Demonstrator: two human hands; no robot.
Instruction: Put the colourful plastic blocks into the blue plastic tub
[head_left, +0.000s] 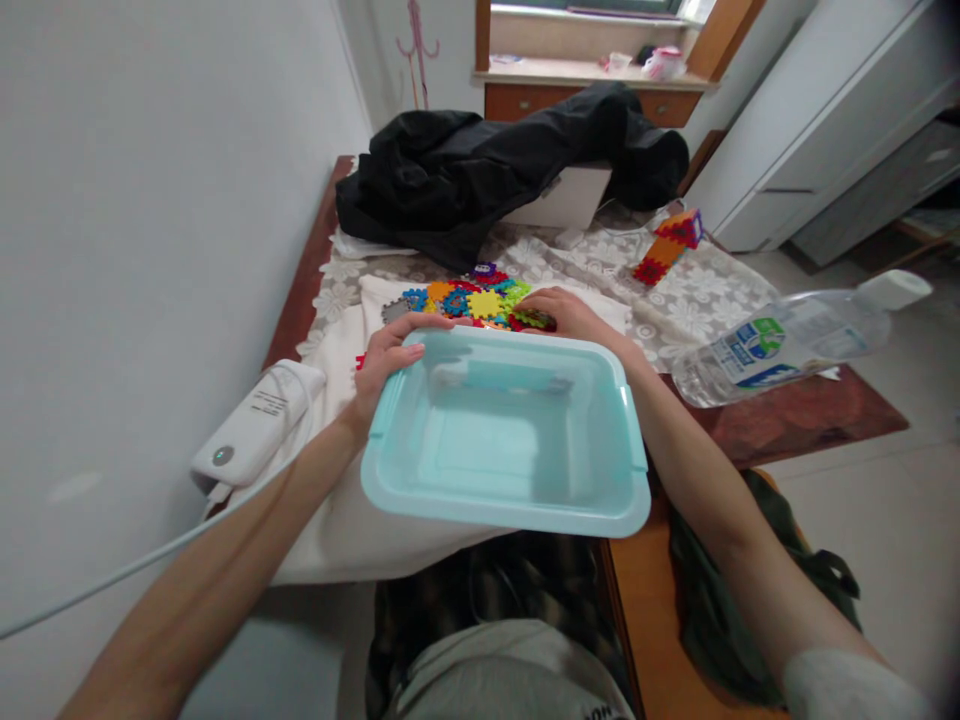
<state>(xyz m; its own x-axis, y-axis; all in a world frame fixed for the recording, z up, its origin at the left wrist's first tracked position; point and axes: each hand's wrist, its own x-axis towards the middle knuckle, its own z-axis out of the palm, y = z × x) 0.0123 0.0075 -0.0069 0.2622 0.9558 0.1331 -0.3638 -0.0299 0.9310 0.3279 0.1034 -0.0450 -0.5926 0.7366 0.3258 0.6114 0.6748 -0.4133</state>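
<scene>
A light blue plastic tub (600, 520) rests tilted at the near edge of the table, empty inside. My left hand (386, 360) grips its far left corner, thumb over the rim. My right hand (562, 310) reaches past the tub's far rim and lies on a pile of colourful toothed plastic pieces (480, 300) spread on a white cloth (337, 350). Whether the right fingers hold any piece is hidden by the tub and the hand itself.
A black jacket (480, 170) lies over a white box at the back. A stacked block tower (667, 245) lies at the right. A clear water bottle (787, 340) lies on its side. A white device with cable (255, 425) sits left, by the wall.
</scene>
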